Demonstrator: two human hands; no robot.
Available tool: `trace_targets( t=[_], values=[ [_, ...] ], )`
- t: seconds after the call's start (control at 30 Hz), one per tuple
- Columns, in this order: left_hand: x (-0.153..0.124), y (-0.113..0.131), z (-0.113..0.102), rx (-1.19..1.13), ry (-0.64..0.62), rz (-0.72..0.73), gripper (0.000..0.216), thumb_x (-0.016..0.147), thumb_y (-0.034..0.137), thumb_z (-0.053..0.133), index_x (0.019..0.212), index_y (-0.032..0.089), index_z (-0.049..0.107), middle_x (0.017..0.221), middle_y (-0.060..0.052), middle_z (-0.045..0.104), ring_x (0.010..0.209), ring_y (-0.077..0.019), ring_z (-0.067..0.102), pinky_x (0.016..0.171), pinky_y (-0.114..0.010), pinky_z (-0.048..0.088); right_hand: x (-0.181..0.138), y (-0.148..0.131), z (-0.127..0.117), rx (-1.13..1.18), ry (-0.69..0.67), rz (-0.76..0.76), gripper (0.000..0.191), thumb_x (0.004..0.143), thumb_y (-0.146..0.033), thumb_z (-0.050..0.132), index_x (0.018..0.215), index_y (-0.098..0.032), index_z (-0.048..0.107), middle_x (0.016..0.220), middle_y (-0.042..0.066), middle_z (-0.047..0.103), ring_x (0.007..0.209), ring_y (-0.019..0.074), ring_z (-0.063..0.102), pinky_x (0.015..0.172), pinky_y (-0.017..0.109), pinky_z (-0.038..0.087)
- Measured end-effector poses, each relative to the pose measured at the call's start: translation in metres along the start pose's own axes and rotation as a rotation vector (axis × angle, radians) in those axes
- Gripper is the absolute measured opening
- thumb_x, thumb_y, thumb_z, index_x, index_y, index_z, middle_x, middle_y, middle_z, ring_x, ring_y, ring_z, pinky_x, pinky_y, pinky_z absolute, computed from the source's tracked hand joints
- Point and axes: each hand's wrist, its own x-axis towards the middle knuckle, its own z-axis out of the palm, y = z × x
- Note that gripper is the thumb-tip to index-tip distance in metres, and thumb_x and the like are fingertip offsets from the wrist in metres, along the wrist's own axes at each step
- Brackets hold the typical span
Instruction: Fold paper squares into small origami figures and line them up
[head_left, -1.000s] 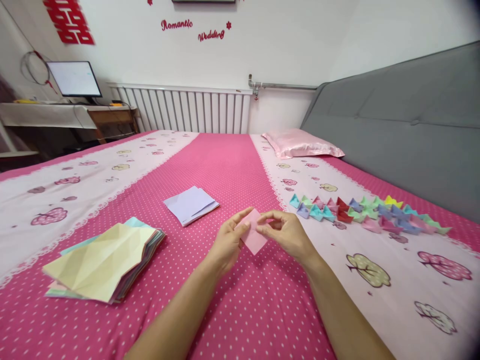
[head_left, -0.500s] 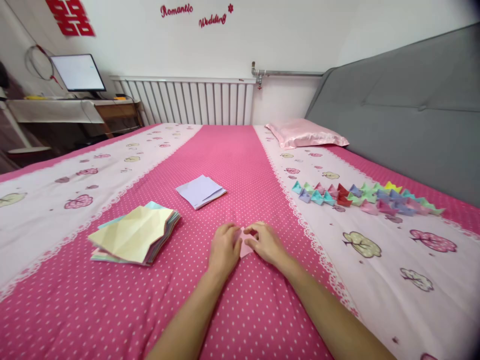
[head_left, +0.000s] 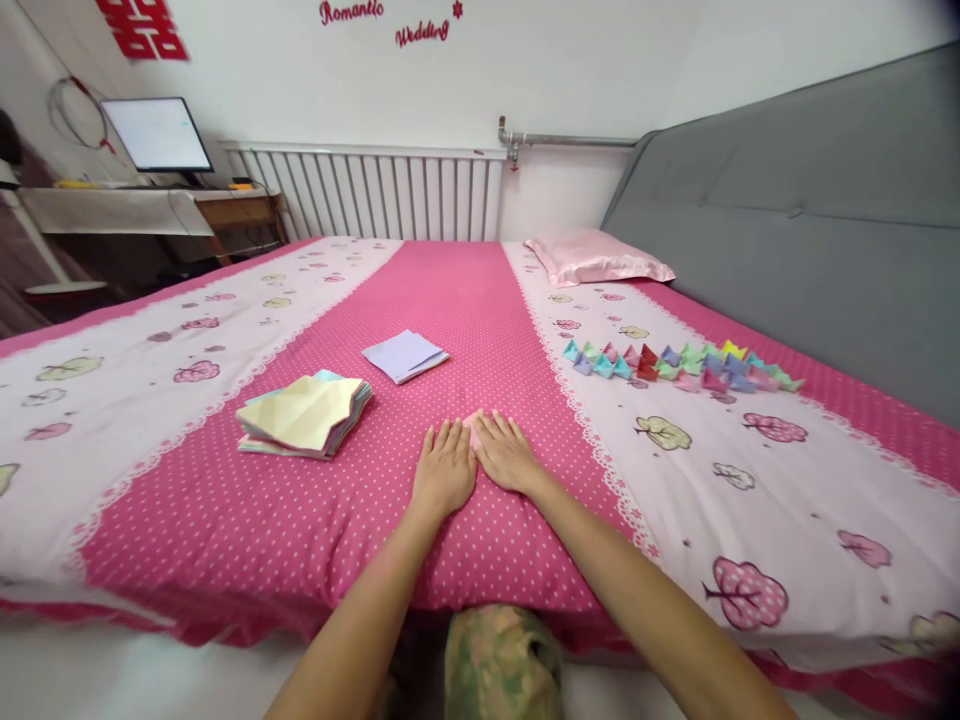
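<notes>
A small piece of folded pink paper (head_left: 472, 424) lies on the bed between my hands, mostly covered by them. My left hand (head_left: 445, 468) rests flat with its fingers stretched forward at the paper's left side. From the right, my right hand (head_left: 506, 452) lies flat over the paper, fingers extended. Both palms face down and the hands almost touch. Left of them sits a stack of creased coloured paper (head_left: 306, 412) with a yellow sheet on top. Farther ahead is a smaller stack of lilac paper (head_left: 406, 355).
Several small folded paper boats (head_left: 679, 366) in many colours stand in rows on the right of the bed (head_left: 480, 300). A pink pillow (head_left: 596, 258) lies near the grey headboard (head_left: 810, 190). A radiator (head_left: 375, 190) and a desk with a monitor (head_left: 157, 135) are behind.
My fingers were curled at the pink paper's edges; now both hands lie flattened, pressing on it. The view has shifted, showing the near bed edge and a camouflage-patterned trouser leg.
</notes>
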Motion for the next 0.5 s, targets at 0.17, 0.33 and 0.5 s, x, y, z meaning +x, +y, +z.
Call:
trace_targets(
  t=[0.17,0.33,0.5],
  values=[
    [-0.010,0.008,-0.002,0.141,-0.034,-0.094,0.052,0.089,0.036,0.018,0.134,0.015,0.035,0.140,-0.008,0.035,0.131,-0.0246,0.024,0.108,-0.044,0.015,-0.003,-0.001,0.000,0.002,-0.035,0.036,0.062,0.088,-0.044,0.020,0.141,-0.012,0.014,0.148,0.005,0.012,0.135,0.0256,0.007,0.108,0.043,0.004],
    [-0.015,0.011,-0.001,0.196,-0.011,-0.127,0.054,0.089,0.038,0.018,0.133,0.012,0.035,0.139,-0.011,0.035,0.131,-0.0241,0.026,0.108,-0.043,0.016,-0.007,0.001,0.000,0.024,-0.022,0.056,0.068,0.086,-0.046,0.022,0.140,-0.005,0.015,0.147,0.011,0.011,0.135,0.0266,0.006,0.108,0.043,0.003],
    [-0.017,0.009,-0.002,0.169,0.022,-0.115,0.056,0.088,0.040,0.021,0.132,0.008,0.037,0.138,-0.013,0.037,0.130,-0.0240,0.028,0.108,-0.041,0.018,-0.007,0.008,-0.001,0.090,-0.028,0.027,0.072,0.084,-0.048,0.028,0.140,-0.004,0.014,0.147,0.013,0.011,0.135,0.0263,0.007,0.108,0.043,0.004]
  ],
)
